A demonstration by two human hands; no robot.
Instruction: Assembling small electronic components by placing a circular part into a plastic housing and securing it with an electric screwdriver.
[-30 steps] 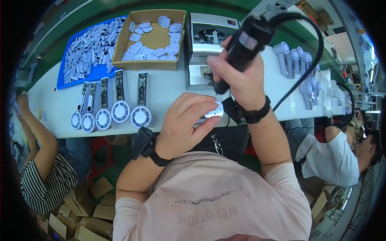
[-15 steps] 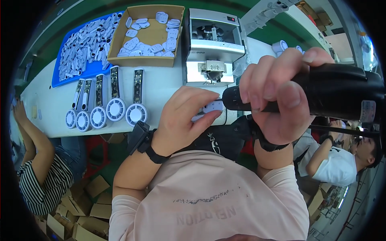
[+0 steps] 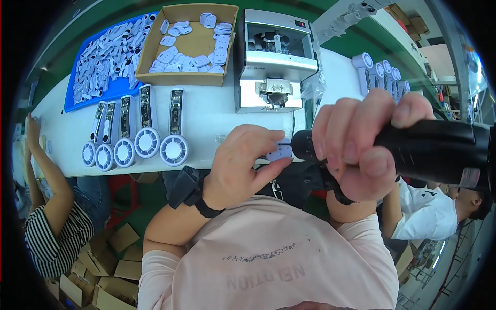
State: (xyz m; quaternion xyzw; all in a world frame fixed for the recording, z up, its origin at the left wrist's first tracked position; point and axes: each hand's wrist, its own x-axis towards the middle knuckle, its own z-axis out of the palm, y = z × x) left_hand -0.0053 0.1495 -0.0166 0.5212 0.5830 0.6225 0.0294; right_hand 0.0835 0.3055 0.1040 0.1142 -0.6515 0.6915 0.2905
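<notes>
My left hand [image 3: 242, 164] is closed around a small white plastic piece with holes in it [image 3: 279, 150], above the front edge of the table. The fingers and thumb pinch it from its left side and hide part of it. In my right hand [image 3: 356, 144] is a black electric screwdriver [image 3: 439, 154], held level with its nose to the left. Its thin bit reaches the white piece; whether it sits in a hole or on a screw is too small to tell.
Several white round-headed devices with exposed circuit boards [image 3: 174, 149] lie at left. Behind are a blue tray of slim parts [image 3: 70, 101], a cardboard box of white pieces [image 3: 181, 79] and a silver machine [image 3: 279, 64]. More devices [image 3: 362, 61] stand right. People sit on both sides.
Both my hands have come down slightly, with the white piece and the screwdriver in them. The screwdriver's body has dropped at the right, uncovering more of the white devices behind it.
</notes>
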